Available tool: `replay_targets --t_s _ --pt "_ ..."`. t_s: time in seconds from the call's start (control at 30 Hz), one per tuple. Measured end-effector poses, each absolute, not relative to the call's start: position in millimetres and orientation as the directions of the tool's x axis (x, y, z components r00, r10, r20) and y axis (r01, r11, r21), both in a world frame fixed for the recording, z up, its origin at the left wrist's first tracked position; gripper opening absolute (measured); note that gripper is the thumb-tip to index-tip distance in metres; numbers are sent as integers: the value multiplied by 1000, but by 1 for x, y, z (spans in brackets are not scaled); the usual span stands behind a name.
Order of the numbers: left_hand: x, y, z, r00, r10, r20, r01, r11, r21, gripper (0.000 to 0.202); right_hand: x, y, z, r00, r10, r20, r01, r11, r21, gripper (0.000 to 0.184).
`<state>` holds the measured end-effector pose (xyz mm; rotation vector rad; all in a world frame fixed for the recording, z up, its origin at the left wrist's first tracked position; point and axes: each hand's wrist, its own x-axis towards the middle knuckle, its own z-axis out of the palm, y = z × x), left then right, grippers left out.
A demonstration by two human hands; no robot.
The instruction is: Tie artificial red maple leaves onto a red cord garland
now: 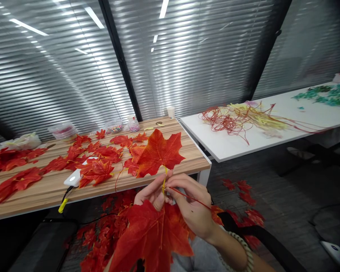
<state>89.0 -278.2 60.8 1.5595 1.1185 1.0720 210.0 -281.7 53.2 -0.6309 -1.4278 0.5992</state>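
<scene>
Just past the edge of the wooden table, my left hand (149, 193) is closed, its thumb and finger pinching the yellow stem (163, 184) of an artificial maple leaf (162, 152). That orange-red leaf points up and away from me. Facing it, my right hand (197, 207) is closed on a thin red cord (190, 197), its fingertips beside the yellow stem. The cord trails back across the right palm. Below the left fingers hangs a larger red maple leaf (155, 232), covering part of my lap. Whether the cord is tied around the stem cannot be made out.
Red leaves (99, 172) lie scattered over the wooden table (192, 153), with a white power strip (73, 178) among them. On the white table (223, 150) are tangled red cords (225, 121) and yellow strips (262, 119). More leaves (113, 219) cover the floor. A black chair armrest (260, 234) is at right.
</scene>
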Motion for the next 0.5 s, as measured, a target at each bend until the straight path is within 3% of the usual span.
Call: replay_targets --t_s 0.17,0.5 --pt "68 -315 77 329 915 235 185 -306 934 72 210 -282 53 56 706 706 -13 708 -706 17" --pt "51 -339 66 361 890 279 159 -354 922 65 211 -281 54 48 707 706 -11 707 -707 16"
